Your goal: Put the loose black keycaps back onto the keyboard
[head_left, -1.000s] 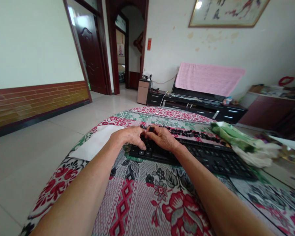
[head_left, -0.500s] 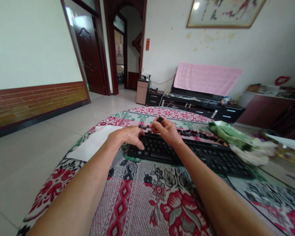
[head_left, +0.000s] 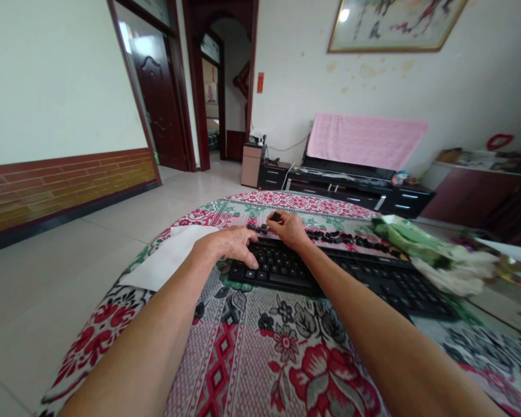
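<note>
A black keyboard (head_left: 282, 282) lies across the patterned tablecloth. My left hand (head_left: 232, 243) grips its left end, thumb on the keys and fingers at the far edge. Over the keyboard's back edge, my right hand (head_left: 292, 230) is closed in a pinch around a small black piece (head_left: 276, 216), whose kind I cannot make out. Its lower end is hidden by the fingers. Loose black keycaps (head_left: 338, 237) lie in a row just behind the keyboard, with a few more (head_left: 257, 228) between the two hands. My right forearm hides the keyboard's middle.
White paper (head_left: 162, 260) lies left of my left hand. A green package (head_left: 410, 234) and a crumpled pale bag (head_left: 454, 269) sit at the keyboard's right end. Beyond the table edge stands a black TV cabinet (head_left: 347, 188) with a pink cloth (head_left: 364, 139) draped above it.
My right hand has turned and lowered slightly, and the black piece in it now shows lower and less. My left hand stays on the keyboard. The view has shifted a little.
</note>
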{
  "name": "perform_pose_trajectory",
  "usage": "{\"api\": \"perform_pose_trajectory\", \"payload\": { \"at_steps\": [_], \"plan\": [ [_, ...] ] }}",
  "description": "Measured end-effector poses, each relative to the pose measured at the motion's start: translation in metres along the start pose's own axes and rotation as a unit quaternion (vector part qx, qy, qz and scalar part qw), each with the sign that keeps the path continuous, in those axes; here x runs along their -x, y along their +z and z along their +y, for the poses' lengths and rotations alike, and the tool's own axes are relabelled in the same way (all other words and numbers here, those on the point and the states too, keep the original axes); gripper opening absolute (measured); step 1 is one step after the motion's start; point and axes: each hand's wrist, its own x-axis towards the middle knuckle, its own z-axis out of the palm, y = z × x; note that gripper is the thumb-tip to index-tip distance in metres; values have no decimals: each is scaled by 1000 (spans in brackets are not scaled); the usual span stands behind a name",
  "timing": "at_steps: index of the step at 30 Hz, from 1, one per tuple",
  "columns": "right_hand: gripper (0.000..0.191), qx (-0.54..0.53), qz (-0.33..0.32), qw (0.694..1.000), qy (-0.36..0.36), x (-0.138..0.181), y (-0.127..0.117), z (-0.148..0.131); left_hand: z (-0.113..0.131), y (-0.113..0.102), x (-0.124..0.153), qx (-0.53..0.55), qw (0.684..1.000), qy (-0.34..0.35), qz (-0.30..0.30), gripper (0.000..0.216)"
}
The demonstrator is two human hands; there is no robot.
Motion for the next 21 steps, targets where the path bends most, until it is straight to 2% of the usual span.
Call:
{"api": "perform_pose_trajectory", "payload": {
  "at_steps": [6,15,21],
  "plan": [
    [11,94,20,995,7,1,0,3,6,-3,4,0,1000,-8,0,74],
    [14,65,26,997,-36,4,2,4,7,-3,5,3,1000,-13,-1,75],
    [13,46,33,998,-29,3,3,7,5,-2,3,3,1000,-7,4,74]
  ]
}}
